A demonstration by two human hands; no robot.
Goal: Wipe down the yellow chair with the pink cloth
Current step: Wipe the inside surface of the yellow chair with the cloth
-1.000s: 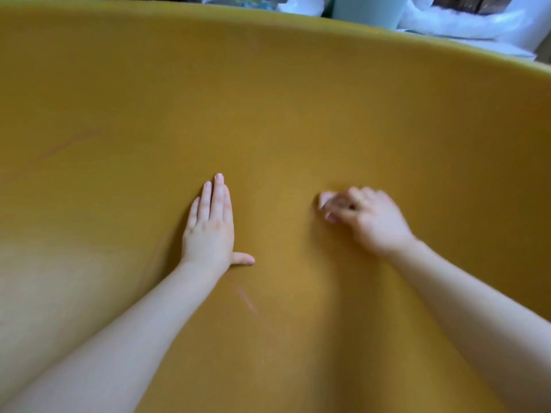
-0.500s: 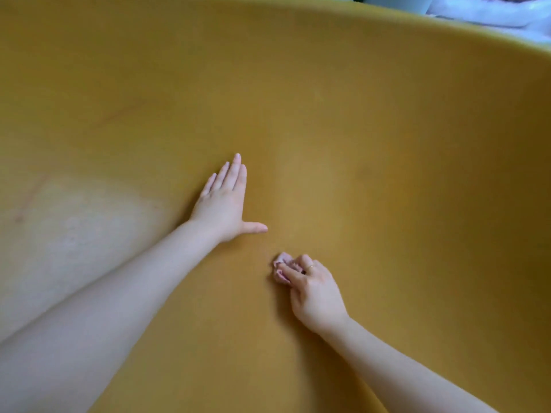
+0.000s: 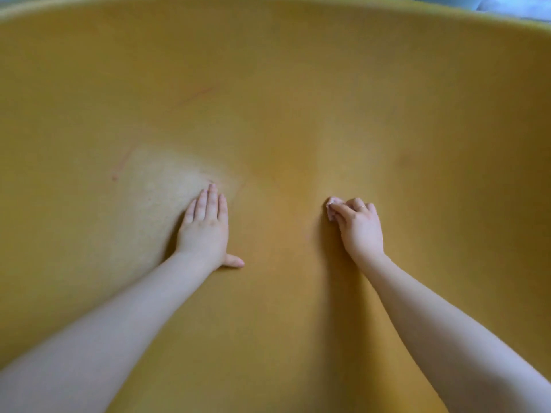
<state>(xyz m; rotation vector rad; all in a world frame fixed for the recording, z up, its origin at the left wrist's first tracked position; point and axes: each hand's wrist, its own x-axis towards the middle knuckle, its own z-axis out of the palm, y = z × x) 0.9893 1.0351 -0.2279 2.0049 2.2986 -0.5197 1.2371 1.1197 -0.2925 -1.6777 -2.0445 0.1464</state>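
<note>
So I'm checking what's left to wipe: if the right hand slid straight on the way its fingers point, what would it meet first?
Probably only bare yellow chair. The right hand, gripping the pink cloth, points up and slightly left; nothing else shows there, though depth is unclear.

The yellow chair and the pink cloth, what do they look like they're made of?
The yellow chair looks like moulded plastic with a matte, faintly grainy finish: one smooth seamless curve, soft sheen, a few reddish scuffs. The pink cloth, bunched under the right hand, seems soft fabric, but too little shows to be sure.
</note>
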